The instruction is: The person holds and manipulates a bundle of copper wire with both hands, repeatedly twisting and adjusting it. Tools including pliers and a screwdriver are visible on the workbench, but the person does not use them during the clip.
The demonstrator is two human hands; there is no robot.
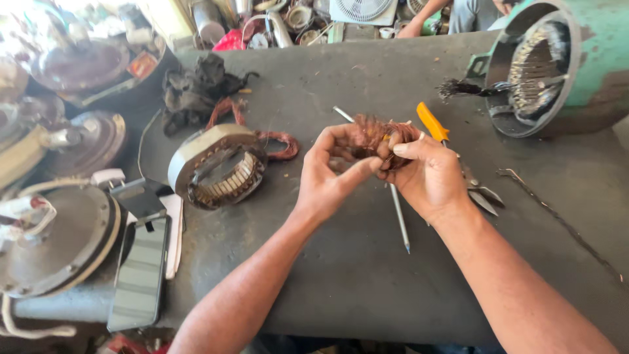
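My left hand [331, 174] and my right hand [429, 174] meet above the dark workbench [367, 275] and together grip a tangled bundle of copper winding wire [380, 134]. Fingers of both hands pinch into the bundle. Under the hands lies a long thin metal rod [400, 219]. A screwdriver with a yellow-orange handle [432, 122] and a pair of metal snips [481, 193] lie just right of my right hand. A round motor stator [219, 167] with empty slots rests left of my left hand, with a loop of reddish wire [278, 144] beside it.
A large green motor housing [557, 62] with windings stands at the back right. A smartphone [139, 272] lies at the left edge, near several fan motor covers [56, 236]. A black rag [196, 85] sits at the back. Another person's arm [426, 16] shows at the far edge.
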